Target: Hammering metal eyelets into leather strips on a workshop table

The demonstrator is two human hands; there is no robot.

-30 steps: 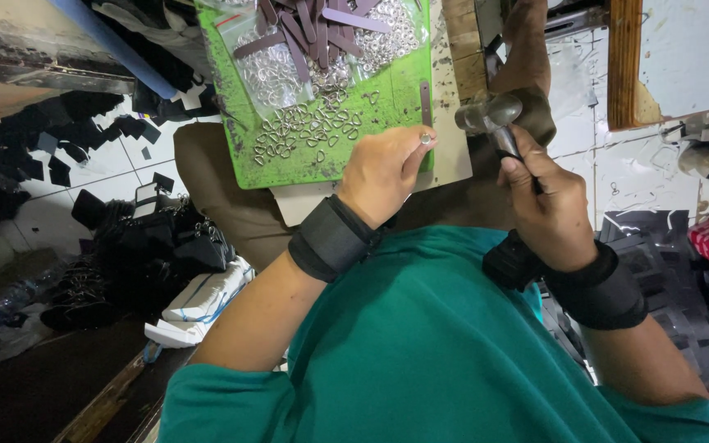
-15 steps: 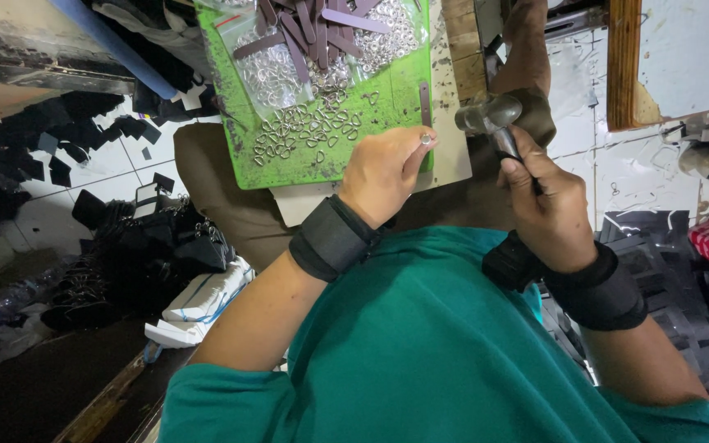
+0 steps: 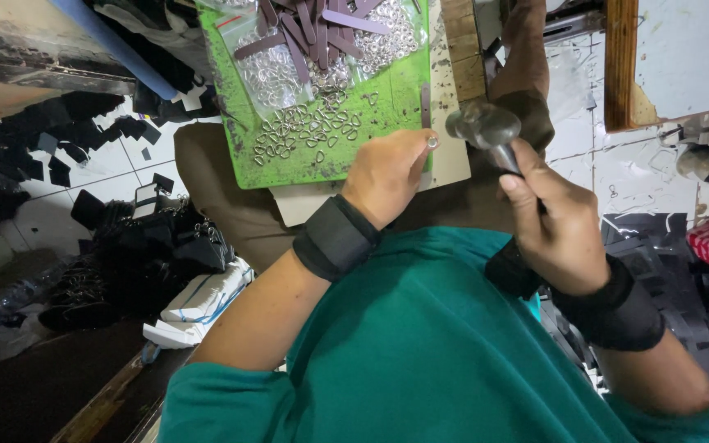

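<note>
The right hand (image 3: 555, 226) is closed tight around the handle of a small metal hammer (image 3: 486, 130), whose grey head sits raised just right of the left hand (image 3: 387, 172). The left hand's fingers are curled, pinching a small metal ring (image 3: 432, 142) against a narrow dark strap (image 3: 426, 107) at the right edge of the green cutting mat (image 3: 387, 90). Hammer head and ring are near each other but apart. Farther left on the mat lies a loose scatter of metal rings (image 3: 301, 131), with clear bags of rings (image 3: 268, 70) and brownish straps (image 3: 313, 29) at its far side. Both wrists wear black wristbands (image 3: 336, 238).
</note>
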